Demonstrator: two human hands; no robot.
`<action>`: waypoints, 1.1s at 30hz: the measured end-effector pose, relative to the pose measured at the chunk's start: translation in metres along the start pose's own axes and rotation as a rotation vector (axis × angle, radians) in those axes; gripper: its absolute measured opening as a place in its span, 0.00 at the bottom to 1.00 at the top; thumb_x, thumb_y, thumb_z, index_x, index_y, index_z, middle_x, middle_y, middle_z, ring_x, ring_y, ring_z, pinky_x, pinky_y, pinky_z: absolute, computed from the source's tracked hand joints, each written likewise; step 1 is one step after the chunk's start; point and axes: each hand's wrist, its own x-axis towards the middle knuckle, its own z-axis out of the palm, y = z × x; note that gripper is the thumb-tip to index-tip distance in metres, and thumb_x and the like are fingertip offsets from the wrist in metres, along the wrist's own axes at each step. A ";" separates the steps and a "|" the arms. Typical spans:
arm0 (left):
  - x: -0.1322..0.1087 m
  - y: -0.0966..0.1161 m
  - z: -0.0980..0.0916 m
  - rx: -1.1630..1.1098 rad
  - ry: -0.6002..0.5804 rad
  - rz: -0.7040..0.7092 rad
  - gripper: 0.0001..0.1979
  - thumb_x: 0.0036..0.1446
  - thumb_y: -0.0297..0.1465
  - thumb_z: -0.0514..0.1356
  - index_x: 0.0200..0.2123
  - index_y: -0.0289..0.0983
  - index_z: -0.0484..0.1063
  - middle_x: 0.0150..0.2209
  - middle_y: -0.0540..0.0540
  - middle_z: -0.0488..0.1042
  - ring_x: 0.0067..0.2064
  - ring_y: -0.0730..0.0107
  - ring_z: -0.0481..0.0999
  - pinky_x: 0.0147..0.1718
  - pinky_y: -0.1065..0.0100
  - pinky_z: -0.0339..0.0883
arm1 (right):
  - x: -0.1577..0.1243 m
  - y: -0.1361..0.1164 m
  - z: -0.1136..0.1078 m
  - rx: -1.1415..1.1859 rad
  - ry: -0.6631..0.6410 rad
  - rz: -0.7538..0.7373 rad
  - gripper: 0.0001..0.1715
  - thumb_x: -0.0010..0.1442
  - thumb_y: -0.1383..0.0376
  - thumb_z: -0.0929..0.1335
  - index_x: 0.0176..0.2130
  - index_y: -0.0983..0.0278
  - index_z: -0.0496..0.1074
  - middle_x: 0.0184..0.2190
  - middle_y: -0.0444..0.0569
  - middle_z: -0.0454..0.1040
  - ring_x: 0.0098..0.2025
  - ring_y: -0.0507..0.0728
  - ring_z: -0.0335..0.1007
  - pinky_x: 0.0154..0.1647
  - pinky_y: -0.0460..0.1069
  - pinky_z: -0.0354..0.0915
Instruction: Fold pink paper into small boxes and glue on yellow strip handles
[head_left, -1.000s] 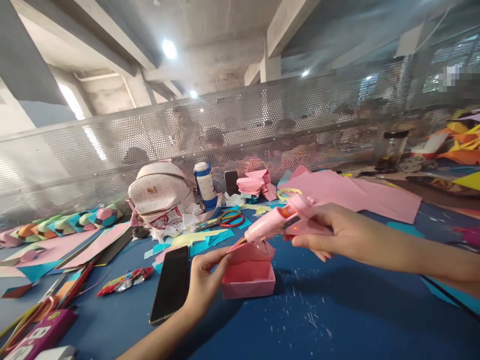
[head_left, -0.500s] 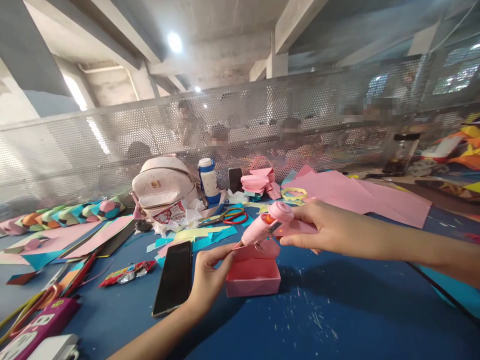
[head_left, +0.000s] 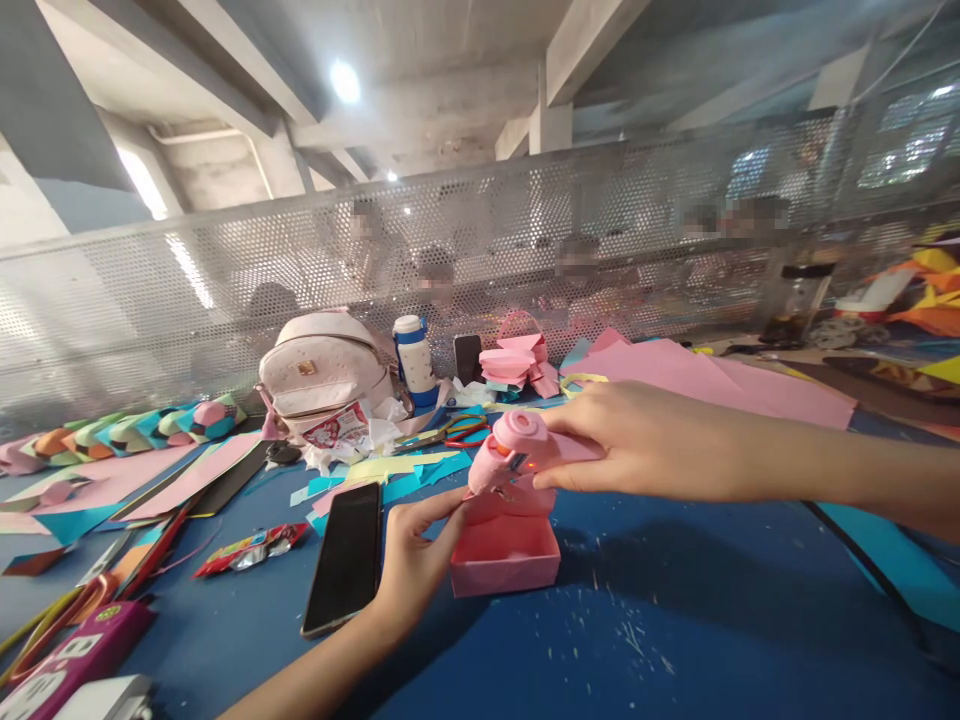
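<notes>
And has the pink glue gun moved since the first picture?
Yes: judged against the phone lying on the blue table, the pink glue gun in the right hand has shifted left, toward the phone.

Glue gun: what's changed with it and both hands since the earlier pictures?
The right hand has carried the pink glue gun leftward, toward the left hand, and its body now tilts more steeply nose-down. Nothing was newly taken hold of or let go. The left hand still pinches the pink paper flap behind the open pink box; box and phone stayed put.
</notes>
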 end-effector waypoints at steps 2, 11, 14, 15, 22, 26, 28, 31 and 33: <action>0.000 0.000 0.000 0.004 0.009 0.004 0.09 0.59 0.30 0.61 0.38 0.43 0.83 0.38 0.48 0.82 0.38 0.55 0.83 0.36 0.65 0.77 | 0.001 0.000 0.000 0.017 -0.001 -0.004 0.20 0.60 0.48 0.66 0.32 0.61 0.75 0.21 0.45 0.70 0.23 0.55 0.62 0.27 0.48 0.53; 0.000 0.001 0.001 0.027 0.027 0.010 0.09 0.58 0.30 0.62 0.36 0.41 0.83 0.37 0.47 0.83 0.37 0.55 0.84 0.36 0.67 0.77 | 0.002 0.004 0.004 -0.028 0.003 0.020 0.24 0.60 0.45 0.65 0.33 0.63 0.74 0.25 0.48 0.72 0.26 0.56 0.64 0.27 0.49 0.51; -0.001 0.002 0.000 0.025 0.028 0.008 0.09 0.58 0.30 0.62 0.36 0.40 0.83 0.37 0.47 0.83 0.38 0.55 0.84 0.36 0.66 0.77 | 0.002 0.006 0.006 -0.046 -0.011 0.022 0.24 0.61 0.45 0.65 0.33 0.62 0.74 0.24 0.48 0.72 0.26 0.57 0.64 0.27 0.49 0.51; -0.001 0.002 0.000 0.026 0.029 0.008 0.09 0.58 0.30 0.62 0.36 0.40 0.83 0.37 0.47 0.83 0.38 0.55 0.84 0.36 0.67 0.77 | 0.002 0.007 0.006 -0.049 -0.010 0.023 0.24 0.61 0.45 0.64 0.34 0.62 0.74 0.24 0.48 0.72 0.27 0.57 0.65 0.28 0.49 0.51; 0.000 0.003 0.000 0.025 0.035 0.041 0.08 0.58 0.29 0.62 0.36 0.40 0.83 0.37 0.47 0.82 0.37 0.57 0.84 0.35 0.69 0.77 | -0.001 0.007 0.005 -0.073 0.007 0.012 0.22 0.62 0.47 0.65 0.36 0.62 0.75 0.25 0.49 0.72 0.28 0.58 0.66 0.28 0.49 0.51; -0.001 0.002 0.000 0.021 0.041 0.060 0.08 0.58 0.29 0.62 0.36 0.39 0.83 0.36 0.48 0.83 0.37 0.59 0.84 0.36 0.70 0.77 | -0.004 0.005 0.002 -0.043 -0.010 0.026 0.22 0.63 0.47 0.64 0.39 0.61 0.75 0.27 0.48 0.73 0.28 0.57 0.67 0.28 0.49 0.53; -0.001 0.001 0.000 0.018 0.034 0.081 0.09 0.59 0.29 0.61 0.37 0.39 0.83 0.36 0.48 0.83 0.37 0.60 0.84 0.36 0.71 0.77 | -0.005 0.004 0.001 -0.047 -0.023 0.048 0.23 0.63 0.48 0.63 0.40 0.62 0.75 0.28 0.48 0.74 0.29 0.57 0.68 0.30 0.49 0.54; 0.000 0.000 0.000 0.020 0.021 0.106 0.09 0.60 0.29 0.60 0.38 0.39 0.83 0.37 0.48 0.83 0.37 0.61 0.84 0.36 0.72 0.77 | -0.005 0.004 -0.001 -0.043 -0.034 0.056 0.22 0.64 0.48 0.63 0.43 0.61 0.75 0.30 0.48 0.74 0.31 0.58 0.69 0.32 0.50 0.56; 0.001 0.000 0.000 0.022 0.021 0.110 0.09 0.60 0.28 0.61 0.38 0.39 0.83 0.37 0.48 0.83 0.37 0.62 0.84 0.36 0.73 0.76 | -0.005 0.004 -0.002 -0.040 -0.035 0.049 0.22 0.64 0.48 0.62 0.43 0.60 0.74 0.30 0.48 0.74 0.31 0.58 0.69 0.32 0.50 0.56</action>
